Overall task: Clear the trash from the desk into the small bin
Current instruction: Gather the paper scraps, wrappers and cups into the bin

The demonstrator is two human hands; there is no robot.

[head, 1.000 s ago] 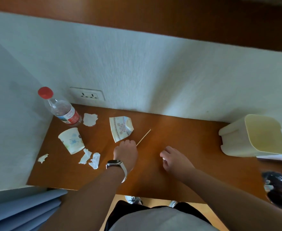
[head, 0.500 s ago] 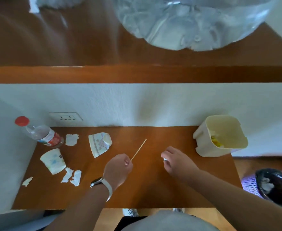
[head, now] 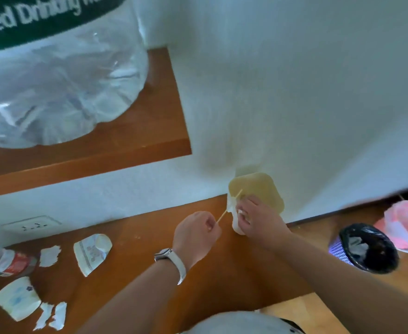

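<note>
- The bin (head: 258, 191) is pale yellow. It sits on the desk (head: 222, 273) at the back, right against the white wall (head: 294, 92).
- The left hand (head: 197, 233) is closed in a fist just left of the bin. It pinches a thin stick (head: 229, 209).
- The far end of the stick pokes over the bin's rim.
- The right hand (head: 258, 221) is curled at the front of the bin, touching it. Something small and white shows in its fingers, but I cannot tell what it is.
- A watch (head: 171, 260) with a white band is on the left wrist.
- Far left of the bin, more trash lies on the desk: a squashed cup (head: 92, 250), a torn scrap (head: 50, 255), a bottle (head: 8, 261) with a red label lying down, a second cup (head: 17, 301) and small paper bits (head: 52, 315).
- To the right of the bin, down on the floor, stands a purple basket (head: 364, 249) with a black bag in it.
- High up and left of the bin, a big clear water jug (head: 53, 75) stands on a wood shelf (head: 126, 150).
- A wall socket (head: 30, 225) is on the wall, left of the bin.
</note>
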